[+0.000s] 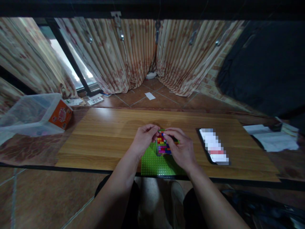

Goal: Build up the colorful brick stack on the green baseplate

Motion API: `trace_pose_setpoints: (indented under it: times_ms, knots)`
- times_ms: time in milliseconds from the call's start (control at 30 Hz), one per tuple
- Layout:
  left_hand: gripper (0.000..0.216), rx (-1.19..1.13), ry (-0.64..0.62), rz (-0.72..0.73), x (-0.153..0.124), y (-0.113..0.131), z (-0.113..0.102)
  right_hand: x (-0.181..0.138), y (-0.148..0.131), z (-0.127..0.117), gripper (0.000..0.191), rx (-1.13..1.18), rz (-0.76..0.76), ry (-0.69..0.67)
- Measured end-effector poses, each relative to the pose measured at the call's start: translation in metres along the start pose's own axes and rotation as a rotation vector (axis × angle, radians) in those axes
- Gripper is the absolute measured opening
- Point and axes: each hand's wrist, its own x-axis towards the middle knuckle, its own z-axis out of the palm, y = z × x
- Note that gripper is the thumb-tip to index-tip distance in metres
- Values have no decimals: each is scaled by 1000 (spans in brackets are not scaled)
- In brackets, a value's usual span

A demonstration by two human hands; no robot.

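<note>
Both hands are meeting over a small block of coloured bricks (162, 148), which is sitting over the green studded baseplate (152, 163) at the near edge of the wooden tabletop (95, 136); whether it is pressed down onto the studs, I cannot tell. The left hand (144, 139) is hovering at the block's far left corner, thumb and fingertips bunching close, but whether they are gripping a piece is too small to make out. The right hand (183, 147) is curling over the block's right side, thumb lying across the top and hiding part of it, and I cannot tell how firmly it is closing. The step in hand is looking to me like fine fingertip work on the block's far rows. The next move is probably calling for a light, exact touch, with one hand steadying the block and the other lining up with the studs. A phone (212, 146) is lying to the right, well apart.
</note>
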Motion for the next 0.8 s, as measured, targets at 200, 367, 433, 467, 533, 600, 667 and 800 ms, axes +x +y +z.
trace_pose_setpoints:
  times_ms: [200,367,433,467,533,600,667,800]
  knots:
    - [12,30,-3,11,-1,-2,0,0,0,0,13,-3,4,-6]
    - [12,35,-14,13,1,-4,0,0,0,0,13,-9,3,-11]
    - [12,39,-14,9,1,-4,0,0,0,0,13,-8,3,-16]
    - [12,41,-13,9,1,-4,0,0,0,0,14,-7,4,-17]
    - [12,45,-14,12,0,-4,0,0,0,1,13,-3,3,-18]
    - [13,48,-20,20,0,-4,0,0,1,1,13,-1,3,-15]
    - [14,50,-26,22,0,-4,0,0,1,1,13,-3,5,-11]
    - [13,56,-27,22,1,-5,0,0,1,1,13,-11,3,-18]
